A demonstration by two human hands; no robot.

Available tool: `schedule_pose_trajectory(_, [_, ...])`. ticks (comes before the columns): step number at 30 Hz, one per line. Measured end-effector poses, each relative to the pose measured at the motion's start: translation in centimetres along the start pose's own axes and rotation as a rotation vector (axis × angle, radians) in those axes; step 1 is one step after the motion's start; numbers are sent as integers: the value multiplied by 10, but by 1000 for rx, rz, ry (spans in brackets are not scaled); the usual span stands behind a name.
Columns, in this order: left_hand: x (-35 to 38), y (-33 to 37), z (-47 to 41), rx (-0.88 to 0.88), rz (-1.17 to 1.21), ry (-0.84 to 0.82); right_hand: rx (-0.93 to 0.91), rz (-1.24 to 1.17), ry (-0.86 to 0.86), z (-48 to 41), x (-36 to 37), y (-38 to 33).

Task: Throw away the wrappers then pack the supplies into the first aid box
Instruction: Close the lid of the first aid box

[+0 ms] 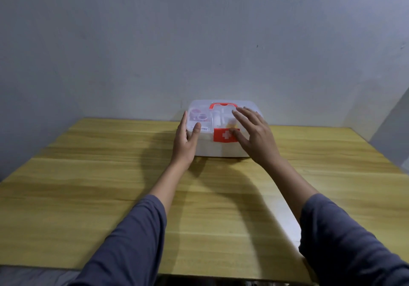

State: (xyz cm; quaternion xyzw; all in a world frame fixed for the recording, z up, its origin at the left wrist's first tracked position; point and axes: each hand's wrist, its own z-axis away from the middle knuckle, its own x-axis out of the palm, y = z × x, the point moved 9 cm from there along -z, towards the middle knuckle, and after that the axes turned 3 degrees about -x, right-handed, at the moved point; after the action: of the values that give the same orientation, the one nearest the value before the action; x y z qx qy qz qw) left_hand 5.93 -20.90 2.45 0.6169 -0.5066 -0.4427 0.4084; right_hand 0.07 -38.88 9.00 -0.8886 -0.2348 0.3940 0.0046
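The first aid box (223, 131) is set at the centre of the frame, at the far edge of the wooden table (88, 186) near the wall (199, 31), with its long axis running left to right and its red cross latch (224, 135) turned toward the viewer. Its translucent lid is seen closed, the red handle (223, 104) lying flat on top, and blurred supplies, among them purplish round items at the left and whitish ones in the middle, are made out inside. The left hand (185, 141) is laid against the box's left front corner with the thumb on the lid, while the right hand (254, 135) is spread wide over the lid's right side, nothing being grasped.
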Motion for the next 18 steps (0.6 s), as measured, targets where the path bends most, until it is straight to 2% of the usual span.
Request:
schedule_pose_trajectory(3, [1,-1,1,-3,9,9,40,49,-25,4,7,4])
schedule_pose_trajectory(18, [2,0,2,18,38,17,72,2,44,3,9,5])
